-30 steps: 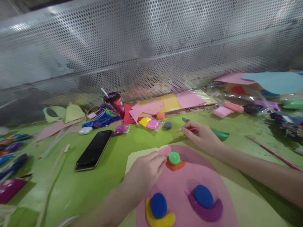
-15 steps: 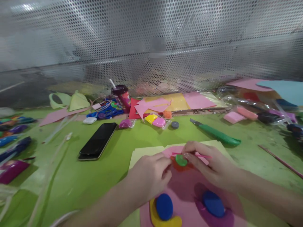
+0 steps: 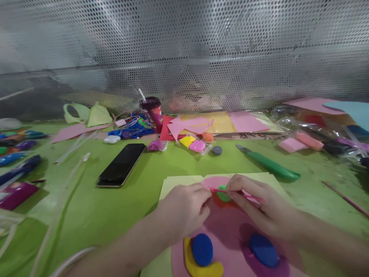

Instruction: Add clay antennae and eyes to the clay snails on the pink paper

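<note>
A round pink paper face (image 3: 227, 231) lies on a pale yellow sheet (image 3: 175, 182) on the green table. It carries a green clay disc (image 3: 222, 195) on an orange piece, and two blue clay ovals (image 3: 202, 249) on yellow and purple crescents. My right hand (image 3: 259, 206) grips a thin pink stick (image 3: 239, 193) whose tip lies across the green disc. My left hand (image 3: 184, 209) rests with closed fingers against the left side of that disc, its fingertips touching the orange piece.
A black phone (image 3: 122, 164) lies left of the sheet. A green utility knife (image 3: 268, 164) lies to the right. Clay packets (image 3: 192, 144), coloured paper, a purple cup (image 3: 152, 111) and scissors sit behind, against a perforated metal wall. Pens line the left edge.
My right hand came back from the knife with the pink stick and set its tip on the green disc. My left hand stayed at the disc.
</note>
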Available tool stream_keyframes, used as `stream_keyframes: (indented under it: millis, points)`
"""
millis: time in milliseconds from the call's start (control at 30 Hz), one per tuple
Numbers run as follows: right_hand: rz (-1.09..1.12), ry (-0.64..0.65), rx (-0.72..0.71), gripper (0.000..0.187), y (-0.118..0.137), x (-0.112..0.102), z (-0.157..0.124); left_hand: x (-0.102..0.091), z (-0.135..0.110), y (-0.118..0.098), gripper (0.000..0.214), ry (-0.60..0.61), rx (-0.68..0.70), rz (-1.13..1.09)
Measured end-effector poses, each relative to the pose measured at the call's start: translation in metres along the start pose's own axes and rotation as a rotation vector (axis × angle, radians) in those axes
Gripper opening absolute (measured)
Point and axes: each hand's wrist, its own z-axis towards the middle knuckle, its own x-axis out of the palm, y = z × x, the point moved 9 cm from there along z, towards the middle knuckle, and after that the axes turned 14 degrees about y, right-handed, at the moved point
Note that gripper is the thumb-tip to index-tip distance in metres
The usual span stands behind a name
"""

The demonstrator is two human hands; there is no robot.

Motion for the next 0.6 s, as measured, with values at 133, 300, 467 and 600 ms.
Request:
stream_keyframes:
  millis: [133,300,467,600]
  points:
    - [-0.003,0.010,-0.025,0.015,0.005,0.000,0.000,-0.004,0.000,-0.002,0.020,-0.030,0.003,0.000]
    - [-0.014,-0.002,-0.059,0.016,0.011,-0.002,0.001,-0.007,-0.001,-0.002,0.022,-0.054,-0.002,-0.002]
    - [-0.061,-0.076,-0.053,0.014,0.008,-0.008,-0.002,-0.006,-0.001,-0.003,0.024,-0.041,0.005,0.007]
    - [-0.099,-0.118,-0.033,0.014,0.005,-0.012,-0.003,-0.006,0.000,-0.004,0.020,-0.026,-0.006,0.034]
